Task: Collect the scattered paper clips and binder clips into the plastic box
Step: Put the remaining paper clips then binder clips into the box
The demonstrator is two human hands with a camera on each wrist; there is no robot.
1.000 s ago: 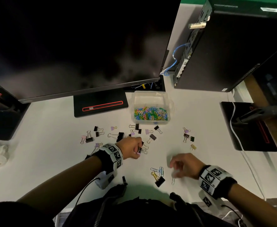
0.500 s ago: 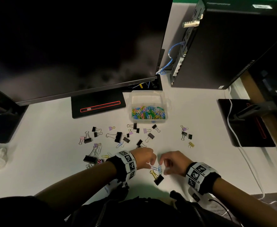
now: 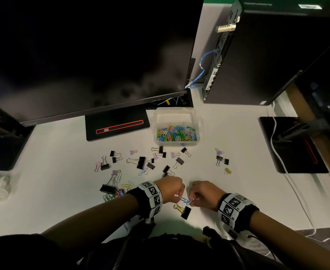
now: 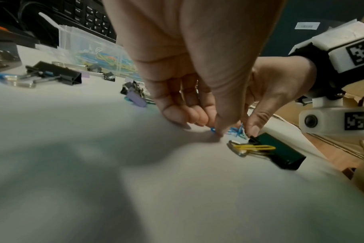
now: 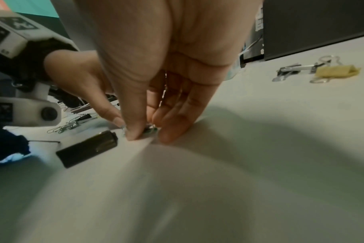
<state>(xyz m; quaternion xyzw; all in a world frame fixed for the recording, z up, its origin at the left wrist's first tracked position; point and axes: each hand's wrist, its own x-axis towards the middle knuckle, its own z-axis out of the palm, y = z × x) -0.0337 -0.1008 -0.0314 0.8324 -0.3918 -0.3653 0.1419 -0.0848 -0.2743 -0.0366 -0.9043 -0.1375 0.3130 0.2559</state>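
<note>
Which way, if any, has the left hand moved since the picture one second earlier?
Yes. The left hand has moved toward the person, away from the plastic box, to blue paper clips beside the right hand.

Head looks down; wrists close, facing inward.

Office desk, large monitor (image 3: 86,55), black computer tower (image 3: 267,55), keyboard (image 4: 89,14)

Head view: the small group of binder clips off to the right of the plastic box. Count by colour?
Purple binder clip: 1
Black binder clips: 2
Yellow binder clip: 1
Total: 4
</note>
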